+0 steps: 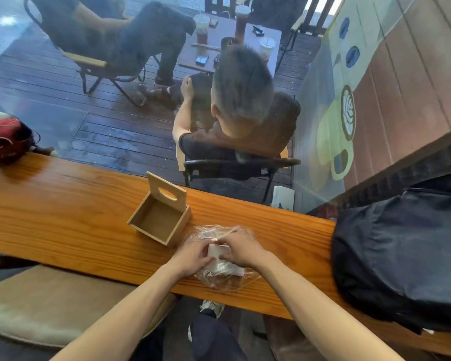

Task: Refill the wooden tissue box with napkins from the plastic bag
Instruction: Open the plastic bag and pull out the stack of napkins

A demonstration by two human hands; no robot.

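The wooden tissue box (pixel 159 221) stands on the wooden counter (pixel 63 220) with its slotted lid tipped up at the back; its inside is bare. Just right of it lies a clear plastic bag (pixel 224 278) holding a white stack of napkins (pixel 216 250). My left hand (pixel 193 256) and my right hand (pixel 241 247) both rest on the bag, fingers pinched around the napkin stack from either side. Most of the stack is hidden under my hands.
A black backpack (pixel 401 256) lies on the counter at the right. A red helmet (pixel 5 136) sits at the counter's far left. Behind the counter is a glass pane; beyond it, people sit on chairs around a table with drinks.
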